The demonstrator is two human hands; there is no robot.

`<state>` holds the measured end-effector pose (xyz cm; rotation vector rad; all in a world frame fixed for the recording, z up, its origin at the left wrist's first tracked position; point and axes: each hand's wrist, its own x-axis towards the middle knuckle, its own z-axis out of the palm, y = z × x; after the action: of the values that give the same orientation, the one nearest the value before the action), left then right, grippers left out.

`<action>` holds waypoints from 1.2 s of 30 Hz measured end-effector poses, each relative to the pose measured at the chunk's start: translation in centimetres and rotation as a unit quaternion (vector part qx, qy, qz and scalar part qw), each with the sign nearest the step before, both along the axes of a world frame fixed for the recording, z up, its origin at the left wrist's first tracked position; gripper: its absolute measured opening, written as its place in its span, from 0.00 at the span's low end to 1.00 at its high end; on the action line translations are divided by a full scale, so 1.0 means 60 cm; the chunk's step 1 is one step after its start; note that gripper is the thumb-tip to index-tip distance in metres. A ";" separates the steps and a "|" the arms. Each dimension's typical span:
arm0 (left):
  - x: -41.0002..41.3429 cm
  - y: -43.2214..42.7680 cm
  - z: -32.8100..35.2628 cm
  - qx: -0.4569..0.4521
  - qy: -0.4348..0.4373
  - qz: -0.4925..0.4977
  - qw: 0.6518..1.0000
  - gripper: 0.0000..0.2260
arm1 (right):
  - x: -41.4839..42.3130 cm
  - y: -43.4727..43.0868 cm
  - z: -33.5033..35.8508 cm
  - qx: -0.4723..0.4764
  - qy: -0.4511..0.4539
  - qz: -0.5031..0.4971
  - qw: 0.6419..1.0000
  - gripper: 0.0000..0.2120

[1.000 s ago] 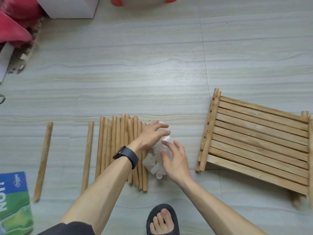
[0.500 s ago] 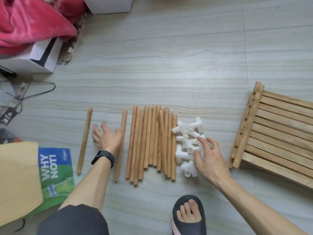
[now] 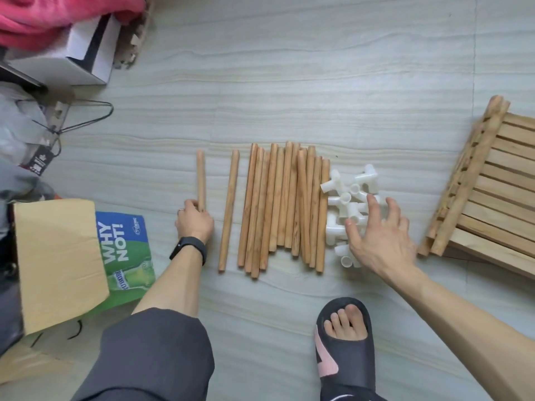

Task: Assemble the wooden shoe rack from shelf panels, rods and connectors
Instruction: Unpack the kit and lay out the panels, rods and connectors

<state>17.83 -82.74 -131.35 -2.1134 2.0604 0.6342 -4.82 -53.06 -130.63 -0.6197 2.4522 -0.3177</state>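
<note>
Soft, even daylight, with only faint shadows. The right hand (image 3: pixel 379 241) shows motion blur. Wide-angle edges bend.

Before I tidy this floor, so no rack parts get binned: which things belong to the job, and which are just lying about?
Job: rod held by the left hand, loose rod beside it, rod pile, white connectors under the right hand, shelf panels.
Lying about: cardboard box, green pack, wire hanger, pink cloth, white box.

Pale wood-grain floor (image 3: pixel 289 82) is lying in soft, even light. At far left a white box (image 3: pixel 86 56) is sitting under pink cloth (image 3: pixel 43 21), a wire hanger (image 3: pixel 92 118) is lying nearby, and a cardboard flap (image 3: pixel 58 256) is overlapping green printed packaging (image 3: pixel 127 247)
</note>
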 end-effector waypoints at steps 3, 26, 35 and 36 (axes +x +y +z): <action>-0.017 0.047 -0.006 0.010 0.105 -0.007 0.994 0.10 | -0.005 -0.001 0.005 -0.006 -0.013 -0.002 1.000 0.33; -0.130 0.198 -0.020 0.084 0.022 -0.190 0.978 0.47 | 0.036 0.088 -0.005 -0.117 -0.090 -0.017 0.989 0.58; -0.138 0.186 -0.010 0.129 -0.017 -0.202 0.971 0.53 | 0.022 0.068 -0.037 -0.104 -0.041 0.034 0.993 0.43; -0.138 0.185 -0.008 0.126 -0.015 -0.198 0.972 0.53 | 0.019 0.062 -0.036 -0.105 -0.038 0.031 0.993 0.43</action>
<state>9.55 -71.62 -131.85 -1.5084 2.1633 0.7462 -3.71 -49.34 -132.78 -0.7569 2.3385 -0.5675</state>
